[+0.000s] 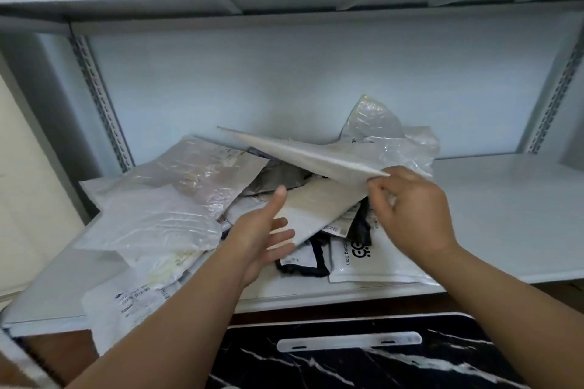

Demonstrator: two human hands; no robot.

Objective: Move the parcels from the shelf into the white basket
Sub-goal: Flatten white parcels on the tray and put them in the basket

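Observation:
A heap of several plastic mailer parcels point(164, 199) lies on the grey shelf board point(505, 218). My right hand point(410, 211) pinches the near corner of a flat white parcel point(303, 155) and holds it tilted up above the heap. My left hand point(262, 230) sits under a second flat white parcel point(316, 208), thumb along its left edge and fingers spread beneath it. A white bag with black print point(363, 259) lies at the shelf's front edge. The white basket is out of sight.
A crumpled clear bag point(388, 133) stands at the back of the heap. One labelled parcel point(126, 303) hangs over the shelf's front edge on the left. Below the shelf is a black marbled surface with a white handle point(347, 341). Slotted uprights point(101, 104) frame the shelf.

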